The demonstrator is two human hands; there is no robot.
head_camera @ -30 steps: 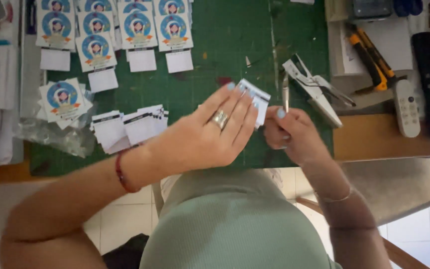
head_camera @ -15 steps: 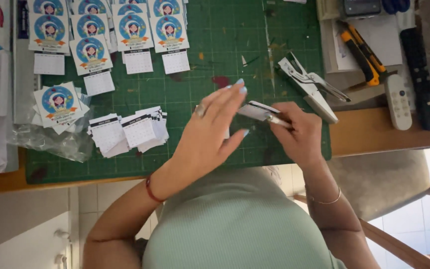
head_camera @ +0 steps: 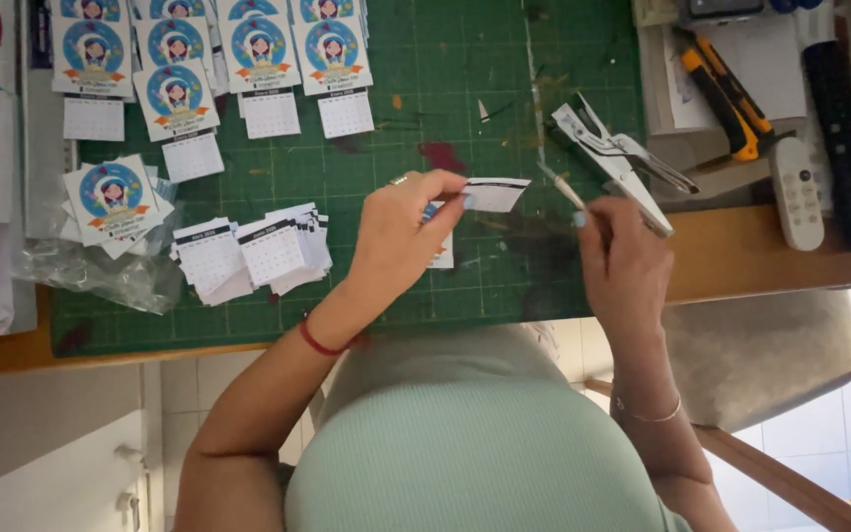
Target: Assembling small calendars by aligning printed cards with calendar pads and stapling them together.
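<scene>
Over the green cutting mat (head_camera: 465,89), left hand (head_camera: 401,241) pinching a small paper card (head_camera: 492,193) by its edge; right hand (head_camera: 622,261) closed around a thin stick (head_camera: 563,187). Beyond the right hand, metal pliers (head_camera: 618,163); left of the left hand, stacked calendar slips (head_camera: 248,254).
</scene>
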